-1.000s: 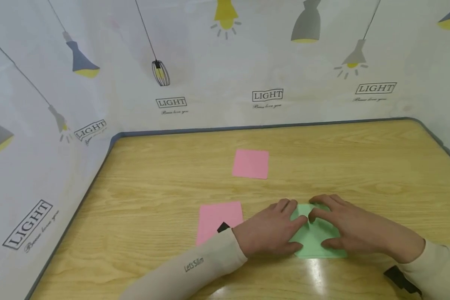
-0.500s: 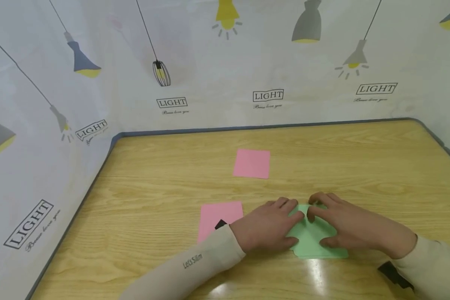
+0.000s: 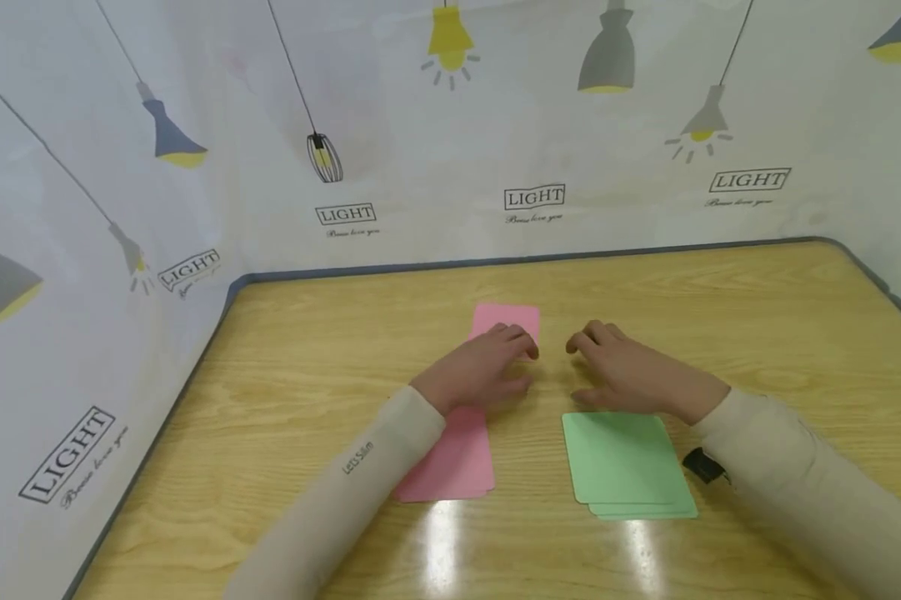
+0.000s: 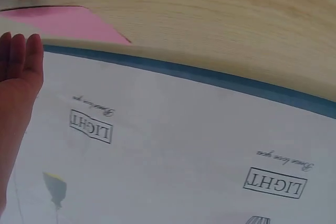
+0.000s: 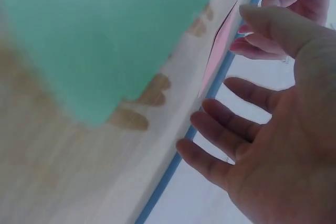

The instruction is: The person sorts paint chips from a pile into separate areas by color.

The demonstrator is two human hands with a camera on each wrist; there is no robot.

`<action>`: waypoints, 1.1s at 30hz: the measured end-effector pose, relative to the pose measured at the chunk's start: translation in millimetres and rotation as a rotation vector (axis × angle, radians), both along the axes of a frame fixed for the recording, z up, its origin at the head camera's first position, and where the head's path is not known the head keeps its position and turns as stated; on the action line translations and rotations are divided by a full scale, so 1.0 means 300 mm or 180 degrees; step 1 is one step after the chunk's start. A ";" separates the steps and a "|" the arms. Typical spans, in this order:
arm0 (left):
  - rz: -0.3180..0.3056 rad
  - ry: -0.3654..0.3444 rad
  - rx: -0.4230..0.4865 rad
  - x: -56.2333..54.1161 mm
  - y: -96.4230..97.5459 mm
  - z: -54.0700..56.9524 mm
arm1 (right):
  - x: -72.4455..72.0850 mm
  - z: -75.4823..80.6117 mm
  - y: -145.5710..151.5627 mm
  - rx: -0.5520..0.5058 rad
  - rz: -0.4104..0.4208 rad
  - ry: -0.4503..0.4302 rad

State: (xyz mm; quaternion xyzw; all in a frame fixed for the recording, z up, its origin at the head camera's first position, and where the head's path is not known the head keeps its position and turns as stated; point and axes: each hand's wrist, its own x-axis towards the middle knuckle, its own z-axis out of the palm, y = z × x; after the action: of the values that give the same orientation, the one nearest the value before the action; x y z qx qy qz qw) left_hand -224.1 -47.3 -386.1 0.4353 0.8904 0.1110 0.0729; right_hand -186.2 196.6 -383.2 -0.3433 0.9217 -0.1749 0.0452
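In the head view my left hand (image 3: 483, 371) hovers with loosely bent fingers, between the far pink paper square (image 3: 504, 317) and the near pink sheets (image 3: 450, 462), hiding part of both. It holds nothing. My right hand (image 3: 633, 371) is just beyond the green paper sheets (image 3: 623, 458), fingers relaxed and apart from them, holding nothing. The green sheets lie stacked slightly askew, one edge showing below the top sheet. The right wrist view shows the right hand's spread fingers (image 5: 220, 129) beside the blurred green sheets.
The wooden table (image 3: 330, 358) is bounded at the back and left by a white sheet (image 3: 420, 167) printed with lamps and lettering. A dark blue edge strip (image 3: 390, 268) runs along its foot. A black strap piece (image 3: 703, 465) shows under the right sleeve.
Both hands have come off the green sheets and moved toward the back of the table, the left one also leftward. The green sheets now lie uncovered, with the top one offset.
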 end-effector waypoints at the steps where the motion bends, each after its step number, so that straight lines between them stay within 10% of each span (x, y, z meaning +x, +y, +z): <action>1: 0.0062 -0.0041 0.0043 -0.019 -0.012 -0.003 | -0.020 -0.002 -0.015 0.0016 -0.0045 0.0009; 16: 0.0989 -0.0240 -0.0156 -0.167 -0.059 -0.063 | -0.274 -0.017 -0.203 0.0473 -0.0409 -0.0493; 33: 0.0981 -0.0456 -0.0175 -0.157 -0.067 -0.066 | -0.289 -0.014 -0.211 0.0524 -0.0471 -0.0608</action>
State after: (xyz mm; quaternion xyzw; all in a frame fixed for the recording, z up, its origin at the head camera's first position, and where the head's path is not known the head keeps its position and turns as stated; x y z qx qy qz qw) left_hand -271.3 -67.3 -405.9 0.2825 0.9419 0.1272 0.1302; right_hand -272.9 133.4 -387.5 -0.2513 0.9472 -0.1334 0.1476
